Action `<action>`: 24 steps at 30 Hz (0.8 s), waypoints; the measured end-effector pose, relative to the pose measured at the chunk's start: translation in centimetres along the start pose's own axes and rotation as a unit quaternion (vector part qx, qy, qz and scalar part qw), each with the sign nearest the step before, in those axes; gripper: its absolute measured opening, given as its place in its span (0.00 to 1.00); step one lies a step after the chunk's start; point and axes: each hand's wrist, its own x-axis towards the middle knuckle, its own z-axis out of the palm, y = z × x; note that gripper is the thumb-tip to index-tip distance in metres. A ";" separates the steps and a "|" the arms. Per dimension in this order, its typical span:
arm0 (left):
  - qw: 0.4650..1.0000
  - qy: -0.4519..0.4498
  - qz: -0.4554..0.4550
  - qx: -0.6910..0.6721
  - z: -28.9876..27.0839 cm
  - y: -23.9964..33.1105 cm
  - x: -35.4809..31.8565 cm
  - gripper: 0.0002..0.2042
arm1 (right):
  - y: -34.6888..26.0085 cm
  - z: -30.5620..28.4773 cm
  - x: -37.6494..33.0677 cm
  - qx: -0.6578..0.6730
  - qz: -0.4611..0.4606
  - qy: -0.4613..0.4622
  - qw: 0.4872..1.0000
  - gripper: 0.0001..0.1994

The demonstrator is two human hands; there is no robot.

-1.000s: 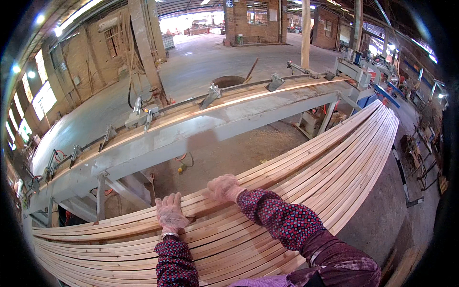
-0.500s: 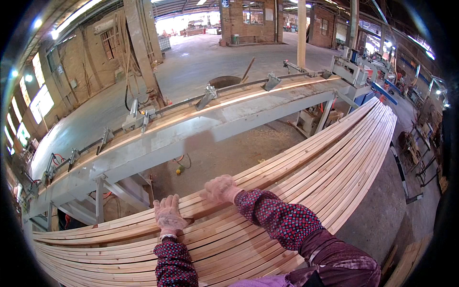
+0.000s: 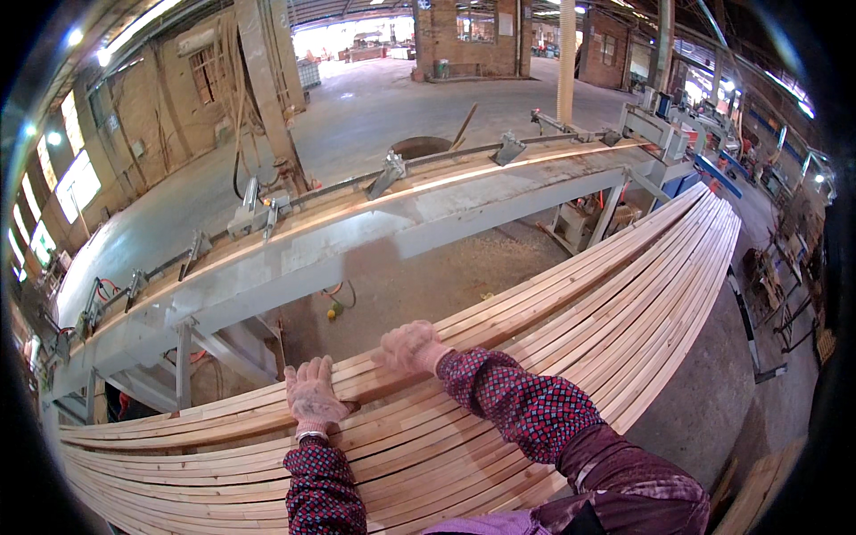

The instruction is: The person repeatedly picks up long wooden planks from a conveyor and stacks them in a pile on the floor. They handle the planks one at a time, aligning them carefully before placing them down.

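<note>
1. Wood strips [image 3: 419,437], long, pale and narrow, packed side by side across the foreground; support underneath hidden, so placed here by the stack's own edges, from near the left rim of the view to a right end close by the grey machine bed [image 3: 446,209]

2. Split by a dark lengthwise gap into a narrow group along the stack's far edge and a broader one toward its near edge

3. Left hand [image 3: 315,392], gloved in dull pink, laid across the far-edge group, fingers stretched toward the machine bed, thumb to the right near the gap; not clenched, apparently resting rather than wrapped round any strip

4. Right hand [image 3: 410,348], gloved likewise, farther right on the same far edge, fingers bent; fingertips hidden, so cannot tell a firm grasp from a mere rest

5. Probably light singly, heavy as a bundle; stiff over short spans, springy over full length; little slip expected against gloved palms; not fragile, though liable to splinter along edges

6. Best taken near mid-length, hands well apart, fingers over the far edge and thumbs in the gap

7. No brand, label or lettering legible on strips or machine bed; pale sheet [image 3: 506,22] on the brick wall [image 3: 481,58] beyond, too small to read
</note>
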 end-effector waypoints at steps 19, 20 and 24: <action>0.998 -0.056 -0.036 0.007 -0.3 -0.8 0.1 0.43 | -0.6 -4.0 6.4 0.051 0.017 0.051 0.997 0.28; 0.997 -0.061 -0.043 0.000 -0.5 -0.9 -0.2 0.44 | -0.7 -4.4 7.5 0.038 -0.001 0.088 0.995 0.30; 0.993 -0.115 -0.033 0.018 -2.7 -0.2 -0.5 0.41 | -0.4 -3.4 11.0 0.026 0.054 -0.004 0.998 0.32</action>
